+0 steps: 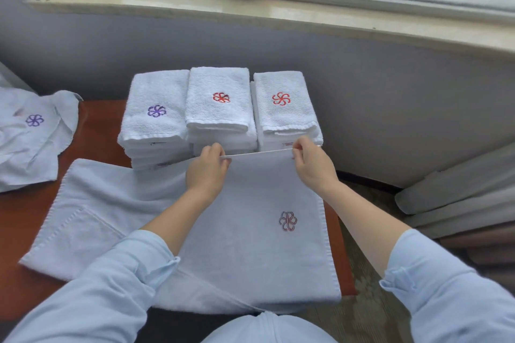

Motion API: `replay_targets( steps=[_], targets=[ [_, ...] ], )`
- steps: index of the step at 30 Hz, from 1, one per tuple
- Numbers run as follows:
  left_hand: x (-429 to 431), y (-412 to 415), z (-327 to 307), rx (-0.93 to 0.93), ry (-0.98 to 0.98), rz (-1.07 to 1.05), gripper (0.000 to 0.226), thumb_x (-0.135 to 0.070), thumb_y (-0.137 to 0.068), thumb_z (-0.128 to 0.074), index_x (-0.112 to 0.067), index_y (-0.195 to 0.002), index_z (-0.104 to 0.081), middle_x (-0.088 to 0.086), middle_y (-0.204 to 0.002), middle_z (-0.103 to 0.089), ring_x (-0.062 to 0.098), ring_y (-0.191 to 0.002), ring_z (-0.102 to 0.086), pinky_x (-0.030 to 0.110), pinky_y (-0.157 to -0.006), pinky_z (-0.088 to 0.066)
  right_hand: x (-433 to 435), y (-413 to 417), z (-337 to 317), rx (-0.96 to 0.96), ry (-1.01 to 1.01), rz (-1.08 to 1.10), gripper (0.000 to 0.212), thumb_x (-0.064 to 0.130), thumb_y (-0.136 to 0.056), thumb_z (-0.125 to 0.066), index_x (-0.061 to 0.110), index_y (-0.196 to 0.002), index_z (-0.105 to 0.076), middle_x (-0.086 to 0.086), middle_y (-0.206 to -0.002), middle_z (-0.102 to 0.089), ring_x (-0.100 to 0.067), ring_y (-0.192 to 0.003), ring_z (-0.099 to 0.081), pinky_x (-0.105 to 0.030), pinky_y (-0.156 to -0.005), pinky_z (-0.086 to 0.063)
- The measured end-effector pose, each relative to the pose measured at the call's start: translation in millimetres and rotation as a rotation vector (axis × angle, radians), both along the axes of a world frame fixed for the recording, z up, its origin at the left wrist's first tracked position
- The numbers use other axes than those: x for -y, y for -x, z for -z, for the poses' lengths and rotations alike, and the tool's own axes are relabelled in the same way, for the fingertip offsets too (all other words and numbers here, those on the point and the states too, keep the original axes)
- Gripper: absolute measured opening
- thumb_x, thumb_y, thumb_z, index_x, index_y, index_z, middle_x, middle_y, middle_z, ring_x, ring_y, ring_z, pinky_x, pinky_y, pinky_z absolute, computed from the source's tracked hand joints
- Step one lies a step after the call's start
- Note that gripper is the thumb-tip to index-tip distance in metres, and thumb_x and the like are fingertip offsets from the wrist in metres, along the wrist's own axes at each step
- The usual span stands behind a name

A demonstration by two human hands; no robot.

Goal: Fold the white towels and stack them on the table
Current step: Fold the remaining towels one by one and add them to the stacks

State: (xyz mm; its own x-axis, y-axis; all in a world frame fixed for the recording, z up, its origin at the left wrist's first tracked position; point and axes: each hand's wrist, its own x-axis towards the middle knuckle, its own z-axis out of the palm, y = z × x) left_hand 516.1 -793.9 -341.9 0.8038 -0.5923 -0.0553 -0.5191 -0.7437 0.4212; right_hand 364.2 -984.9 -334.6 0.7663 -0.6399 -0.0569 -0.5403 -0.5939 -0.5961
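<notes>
A white towel (259, 245) with a dark red flower emblem lies spread over the brown table (97, 131). My left hand (207, 168) and my right hand (312, 164) each pinch its far edge, lifted taut between them. Behind the hands stand three stacks of folded white towels: a left stack (156, 111) with a purple emblem, a middle stack (218, 100) and a right stack (284, 103) with red emblems. Part of the towel extends flat to the left (92, 203).
A loose heap of unfolded white towels (30, 136) with a purple emblem lies at the table's left end. A grey wall and a window sill (250, 14) run behind the table. Grey rolled cushions (459, 198) lie on the floor at the right.
</notes>
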Motion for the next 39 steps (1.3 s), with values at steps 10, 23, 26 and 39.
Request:
replay_targets(
  steps=[10, 23, 26, 39],
  targets=[
    [-9, -7, -5, 0.084, -0.001, 0.001, 0.014, -0.034, -0.096, -0.055, -0.021, -0.1, -0.061, 0.002, -0.107, -0.062, 0.03, -0.093, -0.062, 0.037, -0.069, -0.043, -3, -1, -8, -0.033, 0.063, -0.031, 0.012, 0.019, -0.102, -0.04, 0.016, -0.099, -0.052, 0.0, -0.083, -0.062, -0.024, -0.07, -0.054, -0.033, -0.055, -0.032],
    [-43, 37, 46, 0.071, -0.295, 0.395, 0.019, -0.046, -0.089, -0.06, -0.032, -0.098, -0.07, -0.01, -0.086, -0.068, 0.014, -0.094, -0.059, 0.028, -0.073, -0.036, -31, 60, 39, -0.352, 0.038, -0.084, 0.018, 0.012, -0.096, -0.041, 0.017, -0.099, -0.058, 0.002, -0.095, -0.06, -0.024, -0.099, -0.059, -0.034, -0.068, -0.049],
    [-46, 45, 57, -0.082, -0.415, 0.477, 0.032, -0.048, -0.089, -0.06, -0.031, -0.115, -0.066, -0.009, -0.106, -0.067, 0.014, -0.1, -0.061, 0.028, -0.082, -0.044, -38, 72, 50, -0.48, -0.008, -0.114, 0.027, 0.016, -0.099, -0.043, 0.019, -0.117, -0.063, 0.0, -0.12, -0.062, -0.022, -0.104, -0.06, -0.035, -0.084, -0.053],
    [-46, 60, 72, -0.121, -0.4, 0.53, 0.047, -0.036, -0.09, -0.06, -0.033, -0.135, -0.048, -0.004, -0.127, -0.048, 0.016, -0.12, -0.044, 0.033, -0.088, -0.047, -68, 77, 67, -0.536, -0.007, -0.295, 0.052, 0.009, -0.09, -0.047, 0.02, -0.14, -0.044, -0.002, -0.144, -0.035, -0.025, -0.133, -0.032, -0.039, -0.1, -0.04]
  ],
)
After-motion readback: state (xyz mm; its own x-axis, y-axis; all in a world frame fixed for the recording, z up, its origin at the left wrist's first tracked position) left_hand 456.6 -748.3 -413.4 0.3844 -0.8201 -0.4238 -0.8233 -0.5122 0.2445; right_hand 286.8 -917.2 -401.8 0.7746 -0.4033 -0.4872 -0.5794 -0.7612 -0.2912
